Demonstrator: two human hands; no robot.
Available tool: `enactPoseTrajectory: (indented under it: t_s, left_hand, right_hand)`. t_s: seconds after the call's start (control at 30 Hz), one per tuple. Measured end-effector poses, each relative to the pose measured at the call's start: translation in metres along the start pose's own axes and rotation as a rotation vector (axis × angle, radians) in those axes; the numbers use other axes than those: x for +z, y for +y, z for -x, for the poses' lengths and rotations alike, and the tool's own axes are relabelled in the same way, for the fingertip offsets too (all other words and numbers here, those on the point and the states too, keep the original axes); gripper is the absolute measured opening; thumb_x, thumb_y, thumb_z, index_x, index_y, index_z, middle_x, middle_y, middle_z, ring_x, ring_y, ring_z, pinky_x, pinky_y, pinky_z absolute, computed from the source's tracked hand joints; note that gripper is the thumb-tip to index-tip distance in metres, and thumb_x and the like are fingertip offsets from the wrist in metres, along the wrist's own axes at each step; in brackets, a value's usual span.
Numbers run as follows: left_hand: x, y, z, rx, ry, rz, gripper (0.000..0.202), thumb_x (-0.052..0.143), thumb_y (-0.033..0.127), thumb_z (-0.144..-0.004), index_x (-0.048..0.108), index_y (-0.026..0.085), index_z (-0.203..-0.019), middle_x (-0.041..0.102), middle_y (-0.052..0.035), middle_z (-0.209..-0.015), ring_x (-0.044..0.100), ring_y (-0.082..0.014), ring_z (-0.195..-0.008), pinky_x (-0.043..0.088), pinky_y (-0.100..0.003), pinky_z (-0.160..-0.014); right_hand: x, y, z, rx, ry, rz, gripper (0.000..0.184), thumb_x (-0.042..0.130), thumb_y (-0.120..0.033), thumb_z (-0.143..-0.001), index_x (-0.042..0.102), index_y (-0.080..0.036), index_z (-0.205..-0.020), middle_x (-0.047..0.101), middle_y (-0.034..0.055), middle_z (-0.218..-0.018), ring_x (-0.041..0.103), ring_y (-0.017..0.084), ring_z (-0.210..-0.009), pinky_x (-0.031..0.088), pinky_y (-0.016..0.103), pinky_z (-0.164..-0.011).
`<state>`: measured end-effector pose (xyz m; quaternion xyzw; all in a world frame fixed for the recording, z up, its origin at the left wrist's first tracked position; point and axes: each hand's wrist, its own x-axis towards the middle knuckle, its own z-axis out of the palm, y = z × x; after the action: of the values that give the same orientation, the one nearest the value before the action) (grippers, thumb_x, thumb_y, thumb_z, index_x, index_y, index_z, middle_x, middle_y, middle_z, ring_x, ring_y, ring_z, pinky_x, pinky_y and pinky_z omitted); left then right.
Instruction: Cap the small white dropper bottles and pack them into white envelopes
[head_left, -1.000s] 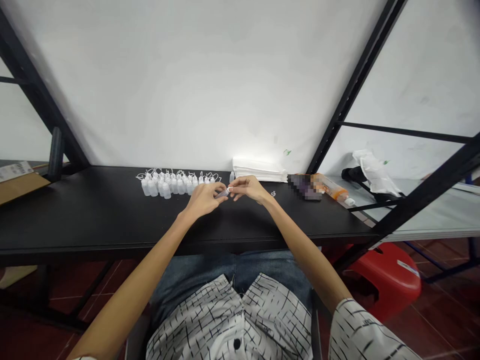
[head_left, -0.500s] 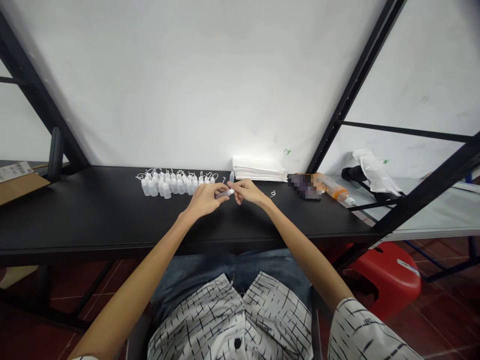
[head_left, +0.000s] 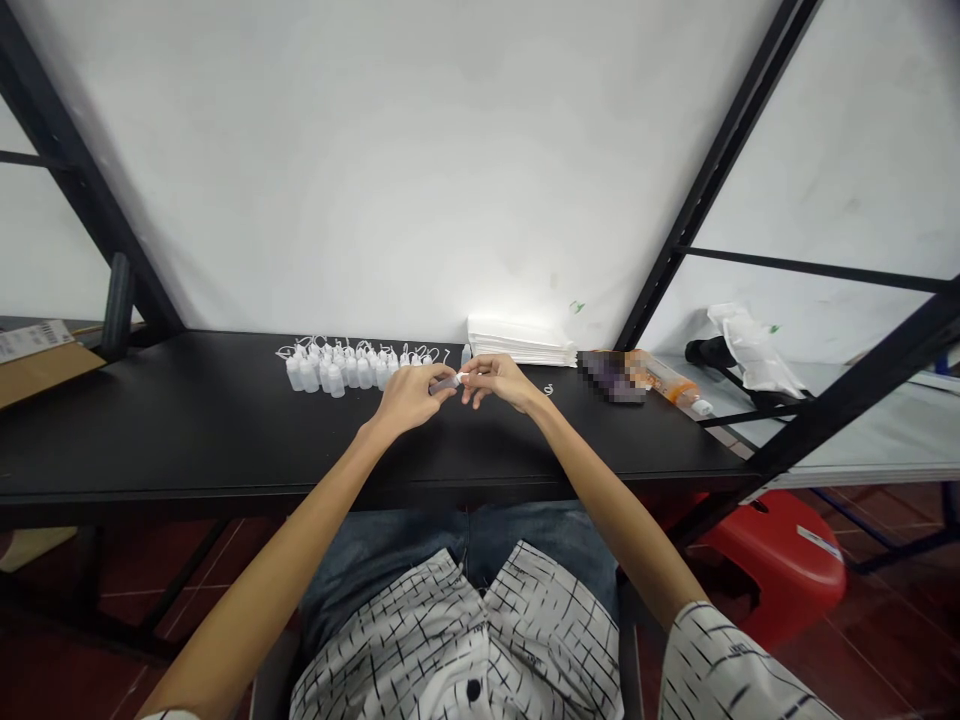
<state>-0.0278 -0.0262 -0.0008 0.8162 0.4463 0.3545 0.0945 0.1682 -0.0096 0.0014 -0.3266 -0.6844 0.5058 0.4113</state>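
- Your left hand (head_left: 409, 395) is closed, with its fingertips gripping the body of a small plastic dropper bottle (head_left: 446, 384).
- Your right hand (head_left: 499, 382) is nearly closed, its thumb and fingers pinching the white tip (head_left: 462, 378) at the bottle's narrow end.
- The bottle sits between your hands, above the table (head_left: 225, 450), at the middle of your reach. Its long axis runs almost level from side to side, with the white tip pointing toward 3 o'clock, slightly raised.
- At 11 o'clock, a tight group of more than 20 white plastic bottles (head_left: 334, 377) stands upright on the table, with thin white loops tangled along their tops.
- Just past your fingertips at 12 o'clock, 1 separate small bottle (head_left: 466, 354) stands beside a stack of white sheets (head_left: 519, 342).
- At 1 o'clock, a small white loop (head_left: 548, 389) lies on the table.
- Farther along at 2 o'clock are a pixelated patch (head_left: 611, 376) and an orange-labelled tube (head_left: 664, 377).
- The pictures show 1 bottle in your hands, and the group remains at 11 o'clock.
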Motion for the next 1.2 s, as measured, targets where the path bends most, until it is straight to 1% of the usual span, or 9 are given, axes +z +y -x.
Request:
enactPoseTrajectory:
  t_s: [0.2,0.3,0.37,0.47,0.57,0.83,0.97,1.1,1.2]
  left_hand:
    - [0.001,0.001,0.001,0.039,-0.030,-0.014,0.019,0.064,0.029,-0.083,0.072,0.025,-0.099,0.076,-0.0006,-0.093,0.069,-0.0218,-0.087,0.046,-0.030,-0.072]
    - [0.001,0.001,0.000,0.031,-0.030,0.025,0.021,0.064,0.030,-0.084,0.072,0.025,-0.102,0.076,-0.0006,-0.099,0.068,-0.0214,-0.089,0.047,-0.029,-0.073]
    - [0.001,0.001,-0.001,0.032,-0.028,0.026,0.022,0.063,0.030,-0.084,0.072,0.025,-0.104,0.076,-0.0006,-0.099,0.068,-0.0212,-0.090,0.047,-0.029,-0.074]
    - [0.002,-0.001,-0.002,0.026,-0.021,0.000,0.022,0.062,0.031,-0.084,0.072,0.026,-0.104,0.076,-0.0007,-0.096,0.068,-0.0215,-0.089,0.048,-0.029,-0.075]
    - [0.002,-0.002,-0.002,0.015,-0.034,-0.013,0.023,0.060,0.031,-0.085,0.072,0.026,-0.104,0.076,-0.0016,-0.095,0.069,-0.0221,-0.088,0.049,-0.030,-0.076]
    - [0.000,-0.001,0.003,0.007,-0.024,-0.103,0.022,0.063,0.027,-0.083,0.072,0.026,-0.103,0.075,-0.0023,-0.102,0.068,-0.0243,-0.093,0.049,-0.032,-0.077]
    - [-0.001,0.001,0.003,-0.010,-0.023,-0.095,0.021,0.063,0.028,-0.083,0.072,0.026,-0.102,0.075,-0.0023,-0.100,0.069,-0.0251,-0.091,0.049,-0.032,-0.076]
    - [-0.001,0.003,0.001,-0.028,-0.026,-0.025,0.022,0.062,0.031,-0.085,0.071,0.026,-0.104,0.075,-0.0019,-0.100,0.069,-0.0243,-0.093,0.048,-0.033,-0.078]
    - [-0.001,0.005,-0.001,-0.044,-0.045,0.004,0.025,0.058,0.032,-0.086,0.070,0.024,-0.107,0.076,-0.0029,-0.094,0.069,-0.0233,-0.088,0.049,-0.032,-0.075]
  right_hand:
    - [0.001,0.004,-0.002,0.050,0.023,0.161,0.046,0.069,-0.053,-0.078,0.055,-0.014,-0.057,0.049,-0.0021,-0.039,0.056,0.012,-0.038,0.038,0.018,-0.033]
    - [0.000,0.002,-0.003,0.044,0.038,0.190,0.049,0.065,-0.054,-0.081,0.057,-0.013,-0.056,0.050,-0.0010,-0.040,0.055,0.011,-0.037,0.036,0.017,-0.033]
    - [-0.002,0.000,-0.002,0.023,0.061,0.173,0.044,0.067,-0.053,-0.079,0.061,-0.012,-0.065,0.058,0.0009,-0.050,0.057,0.011,-0.041,0.037,0.017,-0.033]
    - [-0.004,-0.005,0.001,-0.022,0.049,0.111,0.036,0.076,-0.045,-0.072,0.067,-0.012,-0.083,0.067,0.0033,-0.066,0.066,0.015,-0.057,0.049,0.020,-0.042]
    - [-0.005,-0.008,0.004,-0.033,0.018,0.098,0.036,0.082,-0.039,-0.065,0.070,-0.011,-0.085,0.070,0.0058,-0.071,0.070,0.019,-0.071,0.056,0.025,-0.053]
    - [0.000,0.005,-0.005,-0.003,-0.006,0.242,0.039,0.074,-0.049,-0.075,0.066,-0.011,-0.074,0.064,0.0035,-0.056,0.061,0.013,-0.048,0.046,0.020,-0.041]
    - [0.002,0.007,-0.007,0.019,-0.029,0.227,0.045,0.069,-0.056,-0.077,0.058,-0.014,-0.068,0.056,-0.0007,-0.050,0.063,0.014,-0.050,0.045,0.018,-0.038]
    - [0.002,0.002,-0.005,0.018,-0.024,0.203,0.048,0.065,-0.060,-0.080,0.055,-0.014,-0.068,0.055,-0.0016,-0.051,0.062,0.013,-0.046,0.044,0.018,-0.037]
    - [0.002,-0.002,-0.004,-0.005,-0.009,0.216,0.044,0.068,-0.056,-0.080,0.058,-0.014,-0.074,0.059,-0.0004,-0.058,0.062,0.012,-0.046,0.045,0.018,-0.038]
